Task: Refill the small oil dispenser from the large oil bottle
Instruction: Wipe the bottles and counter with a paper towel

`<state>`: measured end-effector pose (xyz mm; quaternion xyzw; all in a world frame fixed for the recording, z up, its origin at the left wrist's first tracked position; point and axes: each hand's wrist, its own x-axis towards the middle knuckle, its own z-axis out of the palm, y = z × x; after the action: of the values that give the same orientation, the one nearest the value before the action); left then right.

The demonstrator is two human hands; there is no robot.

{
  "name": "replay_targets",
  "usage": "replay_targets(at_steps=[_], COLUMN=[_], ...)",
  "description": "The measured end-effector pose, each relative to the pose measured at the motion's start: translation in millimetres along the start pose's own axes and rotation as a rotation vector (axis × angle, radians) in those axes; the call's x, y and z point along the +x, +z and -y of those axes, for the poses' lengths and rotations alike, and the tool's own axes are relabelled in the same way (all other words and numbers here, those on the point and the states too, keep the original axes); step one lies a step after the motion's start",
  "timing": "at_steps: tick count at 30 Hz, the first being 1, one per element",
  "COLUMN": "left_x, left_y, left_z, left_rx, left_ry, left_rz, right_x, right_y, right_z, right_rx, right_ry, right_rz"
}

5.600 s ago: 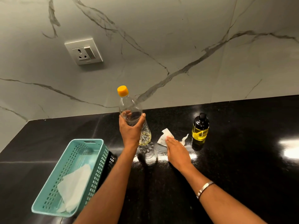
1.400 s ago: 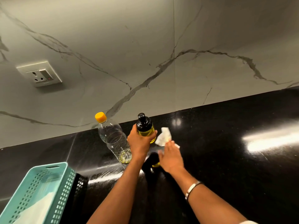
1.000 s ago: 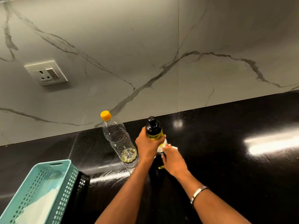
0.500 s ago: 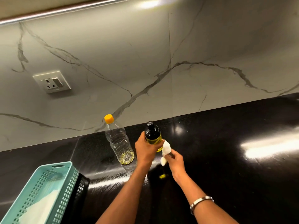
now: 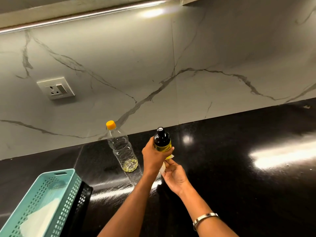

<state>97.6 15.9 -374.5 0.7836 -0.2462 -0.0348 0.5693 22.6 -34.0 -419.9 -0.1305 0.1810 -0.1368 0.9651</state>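
Oil dispenser (image 5: 162, 142), lifted above the desk (image 5: 239, 168) near its back edge, probably glassy and oil-slick; left hand (image 5: 153, 158) fingers wrap its body. Right hand (image 5: 174, 175) pinches a tissue (image 5: 162, 168) beneath. Large oil bottle (image 5: 122, 147) stands just left.

A home kitchen: a polished black stone counter (image 5: 239, 168) meets a marble-veined backsplash (image 5: 153, 65) with a wall socket (image 5: 55, 88) and under-cabinet strip light (image 5: 85, 16).

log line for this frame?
left hand: holds capped dispenser | right hand: tissue under it | big bottle: capped, on counter
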Motion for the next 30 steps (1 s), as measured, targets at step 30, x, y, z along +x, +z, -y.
replay_targets(at_steps=[30], left_x=[-10], left_y=[22], left_z=[47], left_rx=[0.124], left_ry=[-0.128], left_rz=[0.028], right_x=[-7], right_y=[-46], right_z=[37], right_rx=[-0.351], right_ry=[-0.144], right_rz=[-0.394])
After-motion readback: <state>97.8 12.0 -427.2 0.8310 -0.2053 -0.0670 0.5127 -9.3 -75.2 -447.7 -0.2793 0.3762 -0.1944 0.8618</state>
